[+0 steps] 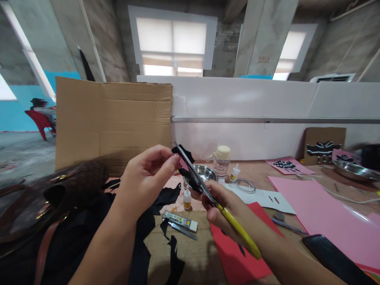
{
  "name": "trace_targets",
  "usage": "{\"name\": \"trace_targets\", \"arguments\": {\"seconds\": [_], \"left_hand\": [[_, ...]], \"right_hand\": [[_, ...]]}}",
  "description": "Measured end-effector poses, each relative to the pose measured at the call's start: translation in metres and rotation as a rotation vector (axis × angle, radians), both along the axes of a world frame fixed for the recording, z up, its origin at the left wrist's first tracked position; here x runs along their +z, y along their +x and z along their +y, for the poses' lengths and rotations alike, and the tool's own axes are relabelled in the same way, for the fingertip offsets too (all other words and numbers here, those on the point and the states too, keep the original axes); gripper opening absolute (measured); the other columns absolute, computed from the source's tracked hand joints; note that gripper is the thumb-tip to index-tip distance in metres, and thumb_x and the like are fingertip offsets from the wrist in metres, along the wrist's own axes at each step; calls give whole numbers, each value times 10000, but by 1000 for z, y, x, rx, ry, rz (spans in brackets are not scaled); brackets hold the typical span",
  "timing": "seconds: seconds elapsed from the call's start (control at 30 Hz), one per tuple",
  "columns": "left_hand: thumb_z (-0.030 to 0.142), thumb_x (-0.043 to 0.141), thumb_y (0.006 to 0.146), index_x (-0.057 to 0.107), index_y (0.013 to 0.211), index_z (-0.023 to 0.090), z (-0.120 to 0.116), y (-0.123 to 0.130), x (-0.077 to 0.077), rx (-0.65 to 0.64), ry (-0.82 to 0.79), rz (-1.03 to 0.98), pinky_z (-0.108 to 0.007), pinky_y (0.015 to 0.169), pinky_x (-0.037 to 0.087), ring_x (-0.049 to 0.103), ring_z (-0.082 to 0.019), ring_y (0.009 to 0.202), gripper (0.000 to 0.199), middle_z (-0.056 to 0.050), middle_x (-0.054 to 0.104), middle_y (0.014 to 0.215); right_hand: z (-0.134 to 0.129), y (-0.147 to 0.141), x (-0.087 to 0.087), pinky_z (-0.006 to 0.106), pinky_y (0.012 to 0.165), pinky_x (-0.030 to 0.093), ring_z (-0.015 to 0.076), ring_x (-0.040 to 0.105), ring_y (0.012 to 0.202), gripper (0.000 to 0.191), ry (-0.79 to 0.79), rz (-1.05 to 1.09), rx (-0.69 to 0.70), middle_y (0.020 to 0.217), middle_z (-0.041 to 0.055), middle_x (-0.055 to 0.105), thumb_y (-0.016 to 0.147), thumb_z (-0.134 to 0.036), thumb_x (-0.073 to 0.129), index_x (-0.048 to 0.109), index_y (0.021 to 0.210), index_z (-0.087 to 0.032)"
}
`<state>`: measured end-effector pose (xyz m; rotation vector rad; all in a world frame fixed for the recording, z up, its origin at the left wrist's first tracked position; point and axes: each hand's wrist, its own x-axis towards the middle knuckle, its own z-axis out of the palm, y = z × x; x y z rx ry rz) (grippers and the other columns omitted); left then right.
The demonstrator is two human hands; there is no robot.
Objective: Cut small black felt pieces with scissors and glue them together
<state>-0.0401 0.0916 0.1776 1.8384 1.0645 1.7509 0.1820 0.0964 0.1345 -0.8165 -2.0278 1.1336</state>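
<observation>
My left hand [148,178] is raised at the centre, thumb and fingers pinching a small black piece [185,152] with some pink showing near the fingertips. Whether it is cloth or paper I cannot tell. In my right hand [222,202] is a pair of scissors [194,174] with a yellow handle, its blades slanting up to the left across the black piece. Below lie a small glue bottle [187,200], a white box [181,221], tweezers [182,230] and black scraps [175,261].
A bag [74,194] lies at the left before a cardboard panel [133,126]. Behind my hands stand a metal bowl [204,172] and a water bottle [222,160]. Red [237,257] and pink sheets [332,213] and a phone-like black object [332,253] lie right. A person sits far left.
</observation>
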Motion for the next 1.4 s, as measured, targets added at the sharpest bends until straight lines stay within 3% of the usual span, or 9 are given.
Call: {"name": "trace_targets", "arguments": {"seconds": [0.23, 0.5, 0.77, 1.2, 1.4], "left_hand": [[289, 717, 928, 737, 812, 225, -3, 0, 1, 66, 16, 76, -183, 646, 557, 709, -117, 683, 134, 29, 753, 760], [329, 705, 946, 736, 843, 235, -2, -1, -1, 39, 4, 109, -205, 642, 552, 700, -131, 702, 143, 24, 753, 786], [333, 708, 945, 732, 853, 234, -1, 0, -1, 19, -10, 108, -211, 646, 552, 700, -132, 698, 138, 18, 756, 786], [356, 706, 942, 718, 847, 209, -4, -2, 3, 68, 4, 166, -236, 628, 545, 695, -147, 692, 175, -4, 754, 801], [356, 705, 942, 720, 844, 205, -4, -1, 3, 26, -23, 150, -252, 658, 562, 713, -166, 721, 181, -19, 759, 808]], "right_hand": [[2, 4, -6, 276, 590, 343, 142, 397, 712, 719, -10, 64, 64, 846, 2, 487, 841, -851, 628, 568, 1127, -194], [1, 3, -6, 301, 639, 359, 159, 411, 752, 739, -1, 33, 52, 885, 17, 505, 857, -866, 585, 573, 1161, -193], [2, 4, -8, 291, 626, 381, 163, 424, 749, 702, -7, 22, 23, 885, 18, 508, 833, -810, 666, 575, 1173, -202], [0, 3, -6, 308, 673, 390, 177, 446, 784, 624, 27, -11, 4, 898, 20, 520, 874, -745, 663, 586, 1181, -208], [1, 3, -8, 294, 648, 390, 168, 434, 773, 663, 0, 32, 51, 913, 23, 520, 871, -779, 652, 560, 1181, -201]]}}
